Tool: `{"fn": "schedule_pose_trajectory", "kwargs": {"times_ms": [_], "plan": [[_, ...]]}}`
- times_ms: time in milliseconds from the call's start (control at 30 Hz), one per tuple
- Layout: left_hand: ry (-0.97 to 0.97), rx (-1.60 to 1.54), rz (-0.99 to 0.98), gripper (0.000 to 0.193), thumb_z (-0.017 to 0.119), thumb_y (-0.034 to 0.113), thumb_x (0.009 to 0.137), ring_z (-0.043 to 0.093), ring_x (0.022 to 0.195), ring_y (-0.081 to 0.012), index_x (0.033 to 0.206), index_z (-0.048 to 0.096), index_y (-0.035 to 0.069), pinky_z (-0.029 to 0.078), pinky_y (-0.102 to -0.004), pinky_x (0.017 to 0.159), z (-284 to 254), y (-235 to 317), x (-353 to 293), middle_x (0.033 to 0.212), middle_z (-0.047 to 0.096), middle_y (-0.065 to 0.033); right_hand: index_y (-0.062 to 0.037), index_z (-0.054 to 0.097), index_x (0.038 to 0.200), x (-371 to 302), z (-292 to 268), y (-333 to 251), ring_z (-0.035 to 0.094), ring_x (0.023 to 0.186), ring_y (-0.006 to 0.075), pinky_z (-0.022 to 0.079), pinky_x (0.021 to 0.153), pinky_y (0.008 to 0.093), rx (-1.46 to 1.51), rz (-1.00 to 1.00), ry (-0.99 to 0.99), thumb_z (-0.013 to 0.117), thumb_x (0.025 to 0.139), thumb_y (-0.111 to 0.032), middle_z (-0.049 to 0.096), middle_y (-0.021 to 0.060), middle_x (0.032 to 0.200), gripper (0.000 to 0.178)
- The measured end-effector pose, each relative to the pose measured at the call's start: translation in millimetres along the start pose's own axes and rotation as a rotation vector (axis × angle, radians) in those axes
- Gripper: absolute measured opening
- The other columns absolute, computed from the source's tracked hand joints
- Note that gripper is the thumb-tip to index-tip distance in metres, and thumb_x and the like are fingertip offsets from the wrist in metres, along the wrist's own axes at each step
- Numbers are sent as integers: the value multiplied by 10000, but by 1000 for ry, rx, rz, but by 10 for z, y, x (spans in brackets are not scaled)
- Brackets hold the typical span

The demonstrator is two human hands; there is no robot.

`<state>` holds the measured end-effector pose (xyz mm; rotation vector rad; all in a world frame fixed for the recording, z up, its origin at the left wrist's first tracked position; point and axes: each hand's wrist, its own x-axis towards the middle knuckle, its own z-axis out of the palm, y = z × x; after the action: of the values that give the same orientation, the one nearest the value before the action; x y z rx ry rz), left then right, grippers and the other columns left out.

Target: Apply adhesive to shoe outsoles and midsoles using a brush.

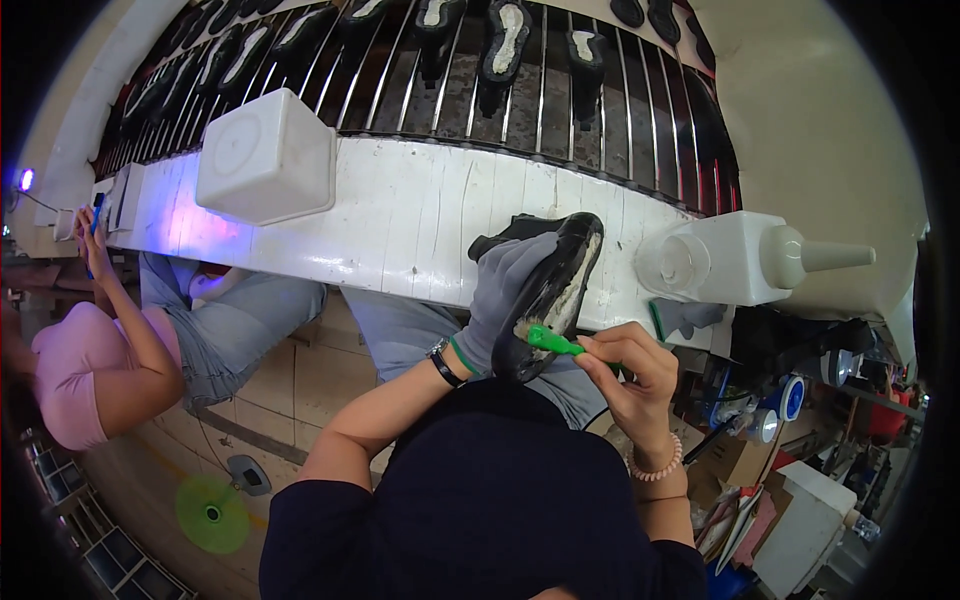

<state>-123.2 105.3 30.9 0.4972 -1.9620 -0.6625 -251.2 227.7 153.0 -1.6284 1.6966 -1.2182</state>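
Observation:
My left hand point(500, 295), in a grey glove, is closed around a black shoe point(570, 260) and holds it tilted with its underside toward me. A whitish strip runs along the middle of that underside. Between the fingers of my bare right hand point(635, 375) is a small brush point(553, 341) with a green handle. Its bristles touch the shoe's underside near the end closest to me. The shoe is over the front edge of the white bench point(400, 215).
Behind the bench, a roller rack point(630, 110) carries several black shoes, soles up. A white square container point(265, 160) stands left, a white bottle point(735, 260) right, with a clear cup point(672, 263) and grey glove point(690, 315) near it. Another person point(110, 365) sits at left; a green fan point(212, 513) stands behind.

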Motion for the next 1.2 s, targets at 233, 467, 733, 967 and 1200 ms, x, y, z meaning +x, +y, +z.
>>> {"fn": "schedule_pose_trajectory", "kwargs": {"times_ms": [233, 467, 733, 967, 1200], "plan": [[-218, -46, -49, 744, 749, 358, 739, 532, 1069, -314, 1331, 437, 34, 410, -414, 917, -359, 291, 243, 1252, 536, -132, 25, 698, 889, 28, -118, -138, 633, 652, 153, 475, 554, 239, -96, -135, -15, 786, 714, 14, 664, 100, 808, 196], [-569, -181, -97, 779, 803, 344, 683, 528, 1047, -291, 1343, 473, 92, 420, -378, 910, -514, 217, 484, 1264, 545, -103, -26, 702, 884, 259, -237, -104, 598, 593, 160, 460, 510, 256, -226, -367, 61, 803, 698, -36, 660, 58, 803, 212], [-932, -750, -309, 762, 869, 125, 651, 571, 1127, -167, 1321, 513, 54, 450, -318, 986, -499, -203, 892, 1254, 603, -78, -41, 700, 874, 593, -434, -66, 610, 621, 178, 458, 528, 271, -424, -474, 121, 804, 686, -39, 671, 52, 804, 215], [-1217, -803, -357, 639, 895, 133, 620, 600, 964, -128, 1185, 611, 40, 491, -284, 887, -369, -416, 1186, 1087, 674, -64, -59, 672, 800, 849, -639, -115, 603, 615, 186, 469, 521, 296, -648, -526, 7, 796, 706, -91, 638, 17, 757, 159], [-1147, -695, -284, 651, 879, 114, 641, 597, 1025, -137, 1223, 596, 45, 483, -291, 931, -348, -425, 1088, 1145, 658, -62, -23, 689, 848, 467, -494, 81, 561, 611, 101, 418, 525, 232, -58, -203, 37, 744, 799, -59, 625, 40, 749, 83]]}}
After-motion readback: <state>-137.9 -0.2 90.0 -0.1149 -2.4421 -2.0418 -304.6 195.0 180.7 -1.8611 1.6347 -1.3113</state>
